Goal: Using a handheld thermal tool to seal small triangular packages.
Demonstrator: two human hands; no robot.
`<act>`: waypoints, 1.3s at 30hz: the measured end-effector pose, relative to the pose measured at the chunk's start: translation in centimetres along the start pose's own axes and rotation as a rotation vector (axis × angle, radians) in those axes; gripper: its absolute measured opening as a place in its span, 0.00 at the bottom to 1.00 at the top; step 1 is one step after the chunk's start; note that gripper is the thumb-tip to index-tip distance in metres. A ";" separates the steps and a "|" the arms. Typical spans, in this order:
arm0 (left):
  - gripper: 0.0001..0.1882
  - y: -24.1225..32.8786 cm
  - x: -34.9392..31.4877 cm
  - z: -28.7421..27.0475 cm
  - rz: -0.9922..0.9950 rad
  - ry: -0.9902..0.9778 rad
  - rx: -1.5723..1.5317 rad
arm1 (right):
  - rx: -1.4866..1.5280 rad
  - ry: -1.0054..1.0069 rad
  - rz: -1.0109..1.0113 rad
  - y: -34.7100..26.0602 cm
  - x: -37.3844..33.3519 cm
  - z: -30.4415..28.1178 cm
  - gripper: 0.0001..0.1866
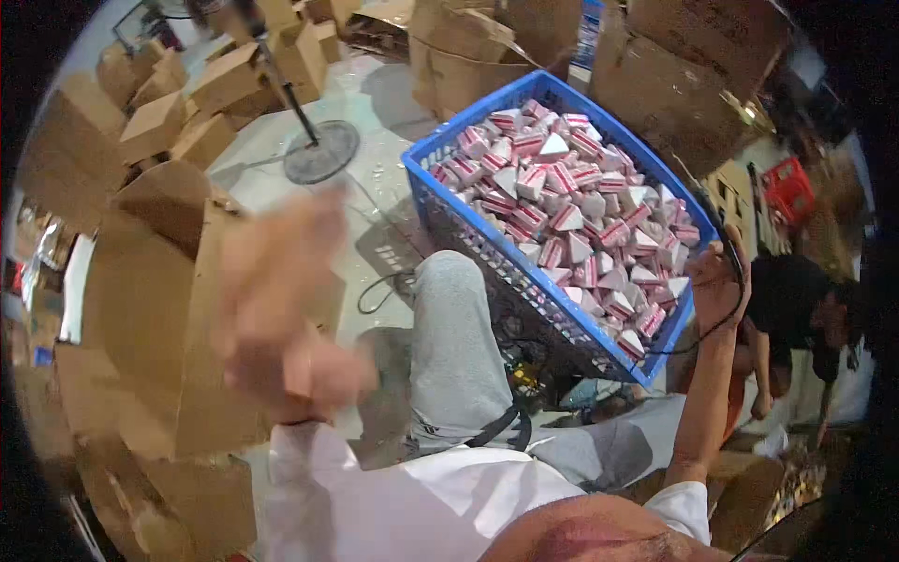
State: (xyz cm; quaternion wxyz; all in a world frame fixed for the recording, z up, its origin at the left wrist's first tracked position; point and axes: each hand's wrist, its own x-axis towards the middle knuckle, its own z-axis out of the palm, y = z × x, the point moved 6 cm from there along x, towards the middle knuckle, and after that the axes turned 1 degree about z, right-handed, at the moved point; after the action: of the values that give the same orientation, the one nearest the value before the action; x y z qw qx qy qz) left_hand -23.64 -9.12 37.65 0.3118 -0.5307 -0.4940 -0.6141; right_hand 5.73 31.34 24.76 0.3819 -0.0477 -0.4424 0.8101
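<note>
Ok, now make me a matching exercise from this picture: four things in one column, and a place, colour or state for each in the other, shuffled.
Things:
1. Crate
2. Wedge-shaped pieces
3. Left hand
4. Right hand

Descriptions:
A. Blurred, out to the left
B. White with pinkish-red stripes, in a heap
C. At the right-hand end of item 1
D. Blue, with openings in its side

Right pairs: 1-D, 2-B, 3-A, 4-C.
</note>
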 end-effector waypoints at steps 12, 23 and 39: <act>0.26 -16.8 -9.6 -21.6 -1.100 -0.641 1.550 | -0.232 0.268 0.078 5.7 -3.4 -15.3 0.30; 0.18 -20.0 -9.5 1.0 -0.342 -0.837 1.213 | -0.437 0.284 -0.119 4.6 -8.0 -14.9 0.10; 0.21 -13.4 -10.0 8.9 -0.510 -0.865 1.399 | -0.858 0.360 -0.357 0.6 -8.0 -11.6 0.28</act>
State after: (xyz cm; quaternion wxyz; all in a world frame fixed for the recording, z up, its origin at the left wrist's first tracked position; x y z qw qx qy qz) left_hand -30.29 2.02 23.91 0.2041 -0.2768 -0.9383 0.0365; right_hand 15.83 33.79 15.24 0.5307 -0.2631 -0.6643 0.4558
